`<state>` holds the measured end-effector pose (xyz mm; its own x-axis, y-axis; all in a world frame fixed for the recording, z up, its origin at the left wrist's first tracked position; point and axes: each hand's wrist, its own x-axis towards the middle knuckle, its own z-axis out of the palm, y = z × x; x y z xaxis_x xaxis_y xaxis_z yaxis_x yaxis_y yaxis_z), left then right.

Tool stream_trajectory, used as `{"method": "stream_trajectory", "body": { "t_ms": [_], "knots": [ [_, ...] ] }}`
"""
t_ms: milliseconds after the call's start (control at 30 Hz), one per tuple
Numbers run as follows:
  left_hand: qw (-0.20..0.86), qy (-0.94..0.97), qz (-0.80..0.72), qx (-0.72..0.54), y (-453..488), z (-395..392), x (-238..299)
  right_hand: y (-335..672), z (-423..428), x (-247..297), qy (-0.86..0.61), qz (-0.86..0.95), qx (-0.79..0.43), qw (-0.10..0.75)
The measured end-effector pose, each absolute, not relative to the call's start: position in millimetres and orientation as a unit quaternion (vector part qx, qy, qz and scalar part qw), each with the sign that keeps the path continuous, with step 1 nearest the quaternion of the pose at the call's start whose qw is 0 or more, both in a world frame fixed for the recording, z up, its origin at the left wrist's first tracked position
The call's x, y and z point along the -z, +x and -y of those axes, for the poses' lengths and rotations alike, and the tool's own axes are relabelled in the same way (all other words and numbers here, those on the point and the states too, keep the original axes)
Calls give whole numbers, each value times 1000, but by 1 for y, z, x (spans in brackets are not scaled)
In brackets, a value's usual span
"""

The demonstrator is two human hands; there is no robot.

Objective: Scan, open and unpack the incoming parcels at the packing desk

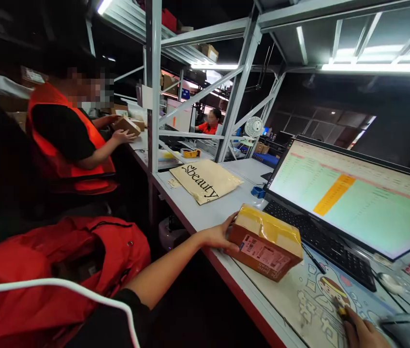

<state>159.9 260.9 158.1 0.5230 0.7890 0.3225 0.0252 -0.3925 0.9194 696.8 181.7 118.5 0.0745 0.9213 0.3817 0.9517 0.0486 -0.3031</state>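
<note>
While the left hand [217, 237] steadied its near-left end, the cardboard box [263, 246] sat on the surface [208, 215] close to the front edge. Thumb lay on the labelled side; the other fingers went round the end, mostly out of sight behind it, so their full contact could not be judged. Yellow tape [252, 213] ran over the box's top. Shipping label [265, 252] on its side: print too small and slanted to read.

Right hand [366, 333], to the right of the box and nearer the wearer, was cut off by the lower border. Its fingers were closed round a small tool with yellow on its handle [342, 311]; tip blurred, type uncertain. The tool stood apart from the box, above a printed mat [308, 290].

Just beyond the box: a keyboard [335, 253], its near edge partly hidden by it. Dark pen [314, 260] just right of the box. Left of and beyond the box lay a flat package lettered "beauty" [207, 181], the mark before the word hard to make out.
</note>
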Motion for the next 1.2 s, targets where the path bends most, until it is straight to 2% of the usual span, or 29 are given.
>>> {"method": "stream_trajectory", "body": {
  "t_ms": [67, 167, 300, 433, 567, 867, 1200],
  "knots": [
    [481, 714, -286, -420, 165, -259, -159, 678, -176, -139, -705, 658, 32, 263],
    [491, 679, -316, -445, 174, -258, -159, 635, -168, -184, -702, 647, -37, 295],
    [497, 660, -354, -437, 178, -264, -160, 587, -184, -233, -653, 633, -248, 333],
    [511, 648, -383, -414, 176, -266, -161, 563, -202, -250, -582, 592, -413, 374],
    [520, 630, -401, -414, 176, -263, -163, 547, -212, -257, -528, 554, -509, 394],
    [533, 616, -417, -404, 171, -266, -162, 531, -223, -257, -525, 514, -565, 377],
    [526, 621, -450, -367, 165, -267, -158, 525, -207, -239, -520, 553, -531, 375]
  ]
}}
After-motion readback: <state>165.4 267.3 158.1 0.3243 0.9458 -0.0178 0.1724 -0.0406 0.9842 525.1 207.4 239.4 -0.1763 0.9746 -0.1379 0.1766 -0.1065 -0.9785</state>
